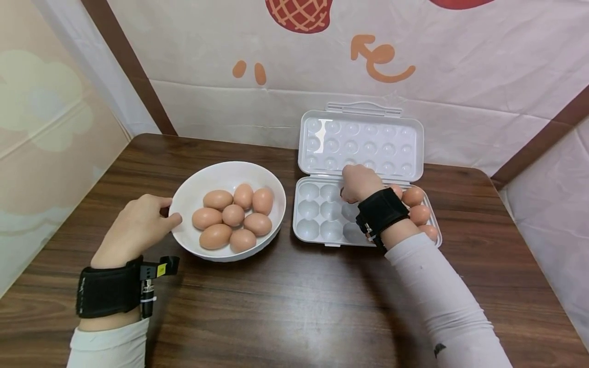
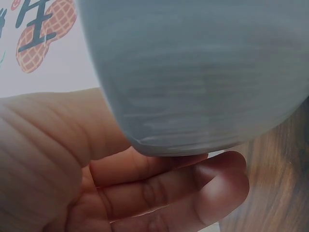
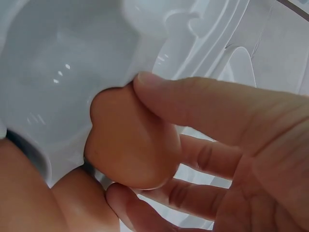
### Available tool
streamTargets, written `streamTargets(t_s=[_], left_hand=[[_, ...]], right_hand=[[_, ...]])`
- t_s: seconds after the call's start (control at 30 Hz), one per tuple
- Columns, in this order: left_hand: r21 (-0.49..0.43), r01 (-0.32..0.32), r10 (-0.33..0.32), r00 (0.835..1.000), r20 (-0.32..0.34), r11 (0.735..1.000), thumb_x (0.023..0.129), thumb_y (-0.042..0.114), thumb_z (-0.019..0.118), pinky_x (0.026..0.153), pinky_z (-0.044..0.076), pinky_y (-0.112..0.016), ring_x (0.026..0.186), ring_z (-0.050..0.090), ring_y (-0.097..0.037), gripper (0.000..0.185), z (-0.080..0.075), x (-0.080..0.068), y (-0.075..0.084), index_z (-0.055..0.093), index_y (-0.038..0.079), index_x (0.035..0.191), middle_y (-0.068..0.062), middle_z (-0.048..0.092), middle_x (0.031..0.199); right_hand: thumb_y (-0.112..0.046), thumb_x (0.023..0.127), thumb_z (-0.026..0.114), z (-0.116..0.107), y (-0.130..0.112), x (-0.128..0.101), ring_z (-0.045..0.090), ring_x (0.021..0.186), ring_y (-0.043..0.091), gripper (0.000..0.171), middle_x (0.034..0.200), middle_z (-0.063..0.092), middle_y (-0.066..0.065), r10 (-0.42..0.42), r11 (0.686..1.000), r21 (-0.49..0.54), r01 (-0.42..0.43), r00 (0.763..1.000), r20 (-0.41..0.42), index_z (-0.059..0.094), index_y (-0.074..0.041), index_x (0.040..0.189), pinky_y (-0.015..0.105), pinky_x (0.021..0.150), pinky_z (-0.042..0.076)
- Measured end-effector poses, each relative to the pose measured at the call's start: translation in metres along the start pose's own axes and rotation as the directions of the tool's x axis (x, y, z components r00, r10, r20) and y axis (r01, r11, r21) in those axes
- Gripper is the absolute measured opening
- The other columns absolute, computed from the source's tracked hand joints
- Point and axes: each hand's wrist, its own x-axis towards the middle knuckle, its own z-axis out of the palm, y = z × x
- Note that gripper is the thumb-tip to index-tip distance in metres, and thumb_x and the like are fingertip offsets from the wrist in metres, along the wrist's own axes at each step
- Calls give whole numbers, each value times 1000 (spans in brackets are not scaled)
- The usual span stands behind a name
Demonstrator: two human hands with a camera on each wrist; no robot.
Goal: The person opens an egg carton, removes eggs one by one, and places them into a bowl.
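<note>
**Egg held over the carton, bowl steadied**

The right hand [image 3: 231, 159] pinches a brown egg [image 3: 130, 140] between thumb and fingers, low over the open white egg carton [image 1: 317, 225], beside eggs already seated [image 1: 416, 204]; its exact cup is hidden. The left hand [image 1: 135, 227] rests, fingers relaxed, against the white bowl [image 1: 184, 199] of eggs [image 1: 232, 217]. The raised lid [image 1: 361, 143] stands behind, on a wooden table [image 1: 276, 306].
</note>
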Motion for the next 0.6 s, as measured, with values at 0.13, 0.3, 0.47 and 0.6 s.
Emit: streamTargets(t_s=[0.13, 0.3, 0.47, 0.6], left_hand=[[-4, 3, -3, 1000, 0, 1000, 90, 18, 55, 54, 34, -31, 71, 50, -24, 43, 1, 0, -1, 62, -9, 123, -12, 62, 82], [-7, 1, -1, 1000, -3, 1000, 90, 17, 55, 54, 34, -31, 69, 50, -23, 43, 2, 1, -1, 62, -10, 123, -11, 61, 81], [1, -2, 2, 1000, -4, 1000, 90, 17, 55, 54, 34, -31, 69, 49, -23, 42, 1, 0, 0, 62, -10, 122, -10, 59, 78], [5, -6, 6, 1000, -6, 1000, 91, 16, 56, 54, 33, -31, 69, 49, -23, 42, 1, -1, -1, 61, -11, 122, -10, 58, 77]], right_hand=[[0, 78, 56, -1, 0, 0, 51, 66, 29, 9, 86, 60, 16, -3, 1000, 3, 3, 1000, 22, 59, -2, 86, 31, 50, 36], [-1, 76, 56, -6, -1, -1, 52, 69, 29, 12, 88, 61, 16, 8, 1000, -3, -8, 1000, 28, 60, -2, 88, 31, 50, 37], [1, 70, 57, -14, -4, -4, 52, 64, 25, 18, 83, 60, 12, -7, 999, 37, 7, 1000, -4, 61, -2, 87, 30, 48, 39], [-1, 69, 54, -24, -10, -7, 48, 63, 22, 13, 78, 57, 7, -59, 993, 102, 64, 997, -53, 59, -4, 81, 29, 50, 39]])
